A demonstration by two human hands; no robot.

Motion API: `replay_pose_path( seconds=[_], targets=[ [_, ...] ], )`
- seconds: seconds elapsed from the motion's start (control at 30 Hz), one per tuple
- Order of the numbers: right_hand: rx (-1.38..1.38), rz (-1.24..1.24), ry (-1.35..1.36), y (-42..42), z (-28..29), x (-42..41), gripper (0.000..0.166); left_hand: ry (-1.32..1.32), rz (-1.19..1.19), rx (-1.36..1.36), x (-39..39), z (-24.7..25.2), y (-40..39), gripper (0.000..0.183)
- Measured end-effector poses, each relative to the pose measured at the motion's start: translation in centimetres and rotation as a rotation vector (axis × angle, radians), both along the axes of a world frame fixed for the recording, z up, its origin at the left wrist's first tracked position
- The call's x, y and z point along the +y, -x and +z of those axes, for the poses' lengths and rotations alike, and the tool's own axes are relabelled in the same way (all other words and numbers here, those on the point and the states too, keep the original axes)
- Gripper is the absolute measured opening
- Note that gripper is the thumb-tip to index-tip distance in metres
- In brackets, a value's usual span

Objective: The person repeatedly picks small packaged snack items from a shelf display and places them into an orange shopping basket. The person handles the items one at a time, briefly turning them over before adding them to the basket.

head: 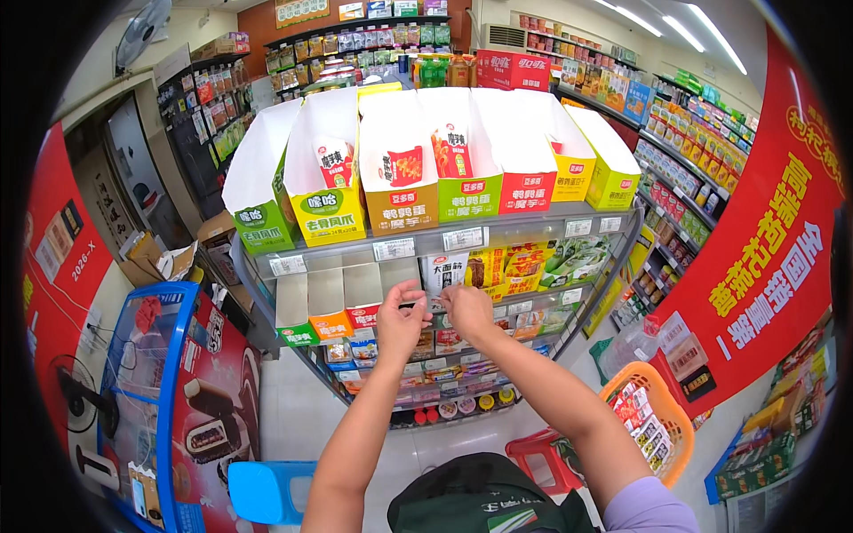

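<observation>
My left hand [404,318] is raised before the second shelf, fingers curled and apart, with nothing seen in it. Close beside it, my right hand [468,308] has its fingertips at the lower edge of a white snack packet [443,272] on that shelf; whether it grips the packet cannot be told. To the left of the hands stand cardboard display boxes with green, orange [332,325] and red fronts. Yellow snack packets [526,263] lie to the right. On the top shelf, open boxes [401,212] stand in a row, several holding a few red-and-white packets [404,166].
An orange basket [683,426] of snack packets is at my right, near a red plastic stool [541,460]. A blue plastic stool [263,492] stands at lower left beside a blue-framed freezer [181,360]. Stocked shelves [693,150] line the right wall.
</observation>
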State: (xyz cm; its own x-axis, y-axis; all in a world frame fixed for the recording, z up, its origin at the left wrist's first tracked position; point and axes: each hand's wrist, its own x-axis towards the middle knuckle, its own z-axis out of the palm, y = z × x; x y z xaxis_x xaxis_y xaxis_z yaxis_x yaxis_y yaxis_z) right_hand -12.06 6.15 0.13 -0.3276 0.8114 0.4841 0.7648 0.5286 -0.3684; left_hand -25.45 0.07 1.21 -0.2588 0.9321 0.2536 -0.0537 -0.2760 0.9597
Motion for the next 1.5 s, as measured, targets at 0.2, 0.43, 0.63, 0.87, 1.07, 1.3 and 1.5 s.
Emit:
replay_pose_path(
  seconds=[0.2, 0.43, 0.63, 0.87, 1.07, 1.3, 1.5],
  targets=[
    [0.048, 0.010, -0.009, 0.0, 0.6, 0.3, 0.011, -0.003, 0.018, 0.021, 0.0, 1.2, 0.1, 0.031],
    [0.065, 0.034, 0.004, -0.5, 0.7, 0.0, 0.011, 0.009, 0.019, 0.054, 0.3, 1.3, -0.2, 0.031],
    [0.117, 0.067, 0.076, -1.7, 1.4, -4.4, 0.010, -0.011, 0.049, 0.080, 0.0, 1.5, -1.2, 0.031],
    [0.251, 0.157, -0.011, -3.5, 1.5, -5.8, 0.010, -0.112, 0.081, 0.053, -0.4, 2.0, -2.3, 0.034],
    [0.696, 0.132, 0.019, -4.9, 3.6, -4.5, 0.033, -0.134, 0.118, 0.055, -0.4, 2.2, -2.6, 0.035],
    [0.717, 0.184, 0.143, -5.0, 3.0, -2.4, 0.051, -0.172, 0.143, 0.130, 0.0, 1.7, -2.9, 0.030],
    [0.638, 0.204, 0.197, -5.3, 2.3, -2.0, 0.053, -0.060, 0.055, 0.149, -0.4, 1.1, -2.7, 0.027]
  ],
)
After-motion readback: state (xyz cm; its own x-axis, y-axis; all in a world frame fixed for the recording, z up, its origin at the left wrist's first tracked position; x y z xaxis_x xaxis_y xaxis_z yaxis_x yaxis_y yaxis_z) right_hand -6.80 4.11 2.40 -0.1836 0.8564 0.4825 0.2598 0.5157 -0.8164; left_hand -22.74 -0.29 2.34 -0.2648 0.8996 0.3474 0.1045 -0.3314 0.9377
